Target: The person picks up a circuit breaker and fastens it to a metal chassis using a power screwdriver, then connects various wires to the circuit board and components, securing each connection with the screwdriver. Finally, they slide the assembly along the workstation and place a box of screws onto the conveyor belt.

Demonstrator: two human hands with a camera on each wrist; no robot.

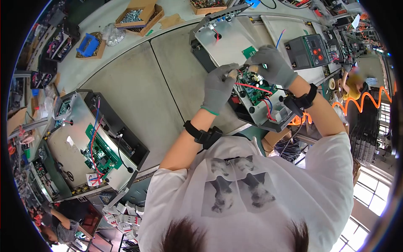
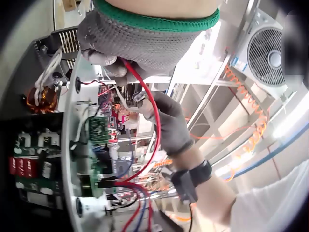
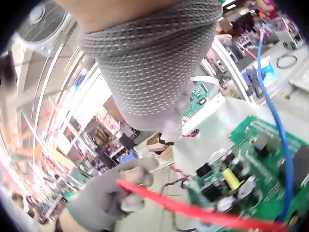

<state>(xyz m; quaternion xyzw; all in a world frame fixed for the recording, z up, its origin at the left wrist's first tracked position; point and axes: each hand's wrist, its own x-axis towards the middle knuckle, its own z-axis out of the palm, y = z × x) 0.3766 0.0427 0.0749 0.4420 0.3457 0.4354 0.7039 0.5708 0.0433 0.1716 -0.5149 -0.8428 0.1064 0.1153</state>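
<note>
Both hands wear grey gloves and meet above a green circuit board (image 3: 263, 188) on a metal chassis. My left hand (image 1: 219, 87) pinches a red wire (image 2: 155, 118) near its end, and the wire bows back to the chassis. Opposite it, my right hand (image 1: 275, 65) has bent fingers close together; in the left wrist view a small light-coloured piece (image 2: 139, 96) shows at its fingertips. What kind of piece it is, I cannot tell. A blue wire (image 3: 275, 116) stands up from the board. More red and blue wires leave the chassis's near end.
A second open chassis (image 1: 121, 178) with a similar board lies at left, scissors (image 1: 65, 171) nearby. Boxes of small hardware (image 1: 140, 17) and a blue bin (image 1: 88, 45) line the far edge. A dark control unit (image 1: 307, 51) with red knobs stands right; an orange coiled hose (image 1: 357, 103) hangs beyond.
</note>
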